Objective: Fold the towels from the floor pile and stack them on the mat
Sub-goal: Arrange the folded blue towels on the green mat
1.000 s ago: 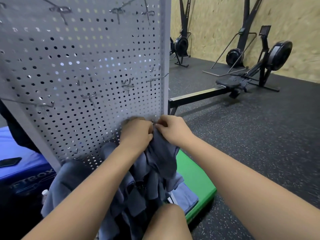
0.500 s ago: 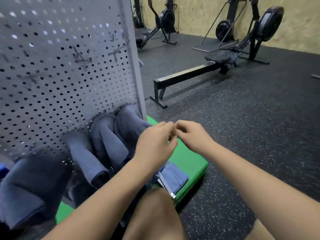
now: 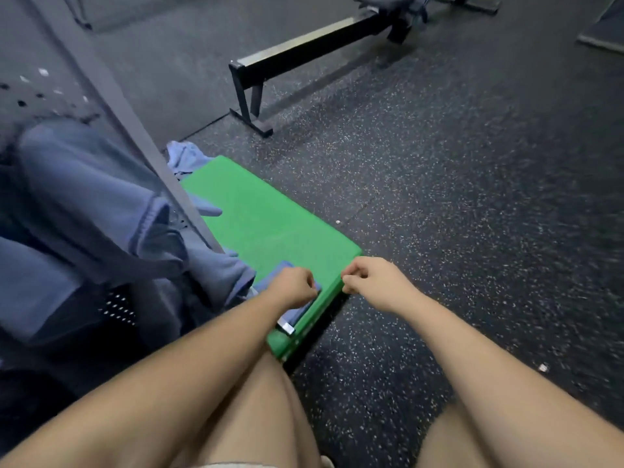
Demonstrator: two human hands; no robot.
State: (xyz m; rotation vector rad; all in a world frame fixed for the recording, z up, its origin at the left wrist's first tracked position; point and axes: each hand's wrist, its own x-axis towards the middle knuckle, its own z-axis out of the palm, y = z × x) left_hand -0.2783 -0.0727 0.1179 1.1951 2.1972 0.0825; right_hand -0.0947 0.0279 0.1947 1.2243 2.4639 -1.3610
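A green mat point(image 3: 270, 224) lies on the dark speckled floor in front of me. A folded blue towel point(image 3: 300, 310) with a pale tag sits on the mat's near corner. My left hand point(image 3: 293, 287) hovers over or rests on that towel with curled fingers; whether it grips the cloth is hidden. My right hand point(image 3: 374, 278) is just past the mat's right edge, fingers curled and holding nothing. Several blue-grey towels point(image 3: 84, 197) hang on the pegboard at the left. A crumpled blue towel point(image 3: 185, 157) lies at the mat's far end.
The grey pegboard stand's frame post point(image 3: 135, 130) slants across the left, close to the mat. A rowing machine rail point(image 3: 304, 45) with its foot stands on the floor beyond the mat. My bare knees fill the bottom of the view.
Both hands came down from the pegboard hooks to the mat's near corner and moved slightly apart. The grey towel they pinched a second ago now hangs on the board. My view tilted downward.
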